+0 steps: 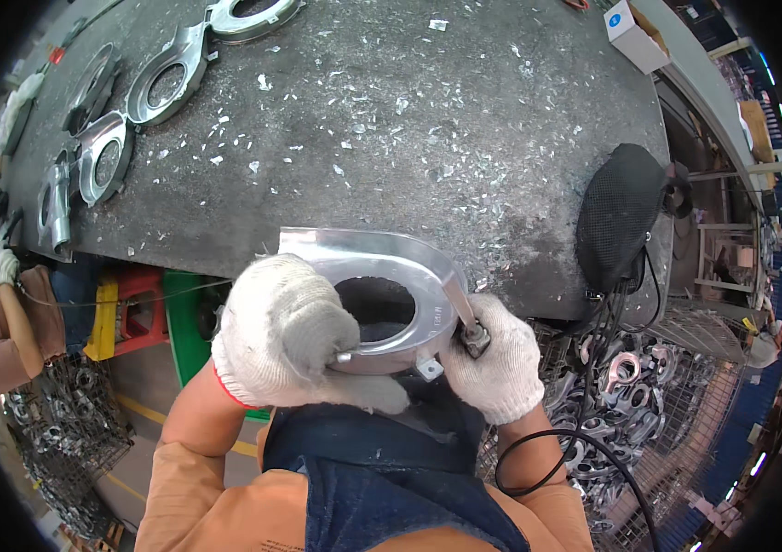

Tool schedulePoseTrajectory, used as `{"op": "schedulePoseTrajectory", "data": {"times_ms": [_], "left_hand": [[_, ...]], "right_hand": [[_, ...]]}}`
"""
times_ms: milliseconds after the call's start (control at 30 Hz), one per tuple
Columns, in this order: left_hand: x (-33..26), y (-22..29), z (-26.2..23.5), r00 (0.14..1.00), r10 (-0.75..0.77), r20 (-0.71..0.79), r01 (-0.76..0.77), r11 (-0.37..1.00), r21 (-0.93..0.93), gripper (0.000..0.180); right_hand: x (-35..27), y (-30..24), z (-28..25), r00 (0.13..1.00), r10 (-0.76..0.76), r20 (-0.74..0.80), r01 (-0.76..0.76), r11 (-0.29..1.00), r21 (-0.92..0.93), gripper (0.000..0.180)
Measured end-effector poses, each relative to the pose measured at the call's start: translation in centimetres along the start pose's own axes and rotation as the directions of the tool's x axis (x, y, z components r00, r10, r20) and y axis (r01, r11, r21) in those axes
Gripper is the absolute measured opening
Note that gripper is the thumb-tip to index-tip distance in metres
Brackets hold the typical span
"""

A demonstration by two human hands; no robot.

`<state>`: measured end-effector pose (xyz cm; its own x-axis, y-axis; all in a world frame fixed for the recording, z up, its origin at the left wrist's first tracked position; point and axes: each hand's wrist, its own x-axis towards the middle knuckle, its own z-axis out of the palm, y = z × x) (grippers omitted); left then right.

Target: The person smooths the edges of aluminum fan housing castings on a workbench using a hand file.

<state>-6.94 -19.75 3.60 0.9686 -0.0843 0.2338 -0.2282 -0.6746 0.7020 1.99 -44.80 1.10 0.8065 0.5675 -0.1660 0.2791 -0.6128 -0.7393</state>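
Gripping the near left edge of a cast metal housing, the left hand wears a white knit glove, its fingers curled and pressed together over the rim, with the thumb reaching toward the large oval opening in the middle of the part. The housing rests at the near edge of the grey workbench, partly overhanging it toward the person's body. Its long axis runs roughly left to right across the view, the flat squared end pointing left and away, the rounded end curving to the right and back toward the person. The oval opening faces upward, and a small tab juts from the near rim between the two hands.

The right hand, also gloved in white, is closed around a slim metal hand tool, fingers wrapped tight about its lower end. The tool's shaft slants up and to the left, lying against the right rim of the housing.

Metal shavings litter the workbench. More castings with ring-shaped openings lie in a row at the far left corner. A black mesh-covered object sits at the right edge of the bench, cables hanging from it. A wire basket of similar parts stands lower right. Another person's gloved hand shows at far left.
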Motion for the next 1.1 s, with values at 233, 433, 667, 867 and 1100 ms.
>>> {"op": "schedulePoseTrajectory", "data": {"times_ms": [233, 433, 667, 867, 1100], "left_hand": [[0.1, 0.9, -1.2, 0.996, -0.089, 0.016, 0.089, 0.996, 0.008, 0.069], [-0.6, -1.3, 0.1, 0.986, 0.142, -0.090, -0.128, 0.982, 0.142, 0.069], [0.1, -1.5, -1.9, 0.954, 0.298, 0.037, -0.287, 0.872, 0.397, 0.033], [-0.3, -1.3, -3.0, 0.958, 0.181, 0.223, -0.260, 0.873, 0.412, 0.021], [0.9, -1.1, -3.0, 0.869, 0.303, 0.392, -0.442, 0.832, 0.336, 0.019]], "right_hand": [[-0.2, 0.1, 0.4, 0.969, -0.106, 0.222, 0.092, 0.993, 0.070, 0.020], [2.2, 3.7, -0.6, 0.491, -0.324, 0.809, -0.295, 0.812, 0.504, 0.018], [0.7, 3.7, -2.6, 0.374, -0.040, 0.927, 0.132, 0.991, -0.010, 0.019], [1.7, 3.0, -3.9, 0.680, -0.021, 0.733, 0.198, 0.968, -0.156, 0.019], [3.5, 1.1, -2.5, 0.588, 0.029, 0.809, 0.274, 0.933, -0.233, 0.022]]}}
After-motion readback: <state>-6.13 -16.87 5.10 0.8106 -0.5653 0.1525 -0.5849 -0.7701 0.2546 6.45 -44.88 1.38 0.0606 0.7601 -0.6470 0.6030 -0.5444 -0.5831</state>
